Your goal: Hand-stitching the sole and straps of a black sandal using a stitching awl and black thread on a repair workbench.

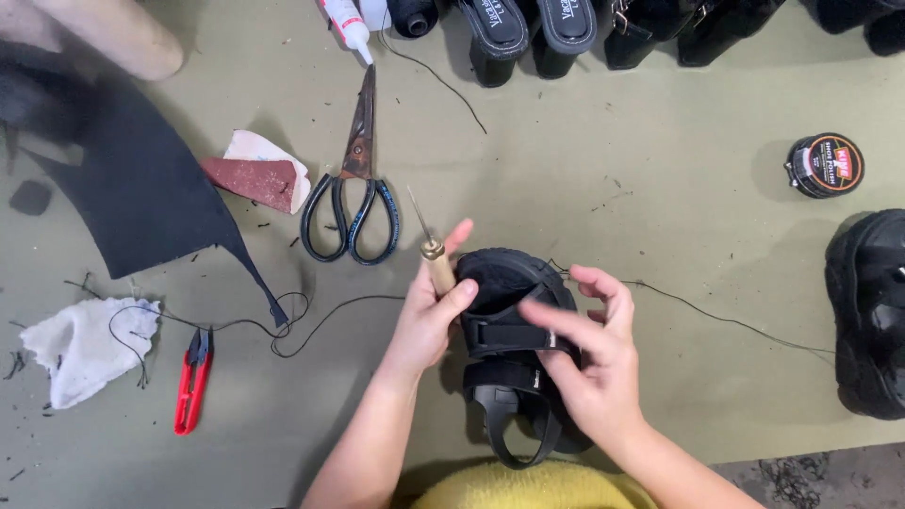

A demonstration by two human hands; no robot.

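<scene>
1. A black sandal [509,330] lies on the olive-green bench [660,188], low in the middle of the view, toe end away from the person and heel strap toward the yellow sleeve edge [528,485].
2. The left hand [429,316] reaches in from the lower left, forearm angled up and to the right. Its fingers are curled shut around the wooden handle of an awl [434,254], thumb pressed over the handle against the sandal's left edge. The awl's thin metal point sticks up and away from the sandal.
3. The right hand [589,353] comes in from the lower right, wrist bent inward. It rests on the right side of the sandal, fingers partly spread, forefinger laid along the upper strap and thumb raised; it steadies the sandal rather than closing around it.
4. A dark thread [716,316] runs from the sandal out to the right across the bench, and another loops away to its left.
5. Left of the sandal lie black-handled scissors [353,198], and further left a red thread snipper [193,382], a white cloth [80,349] and a sheet of black material [141,198].
6. Beyond the scissors from the sandal sits a folded piece of sandpaper [259,174].
7. Right of the sandal are a round polish tin [825,165] and 1 black shoe [867,316].
</scene>
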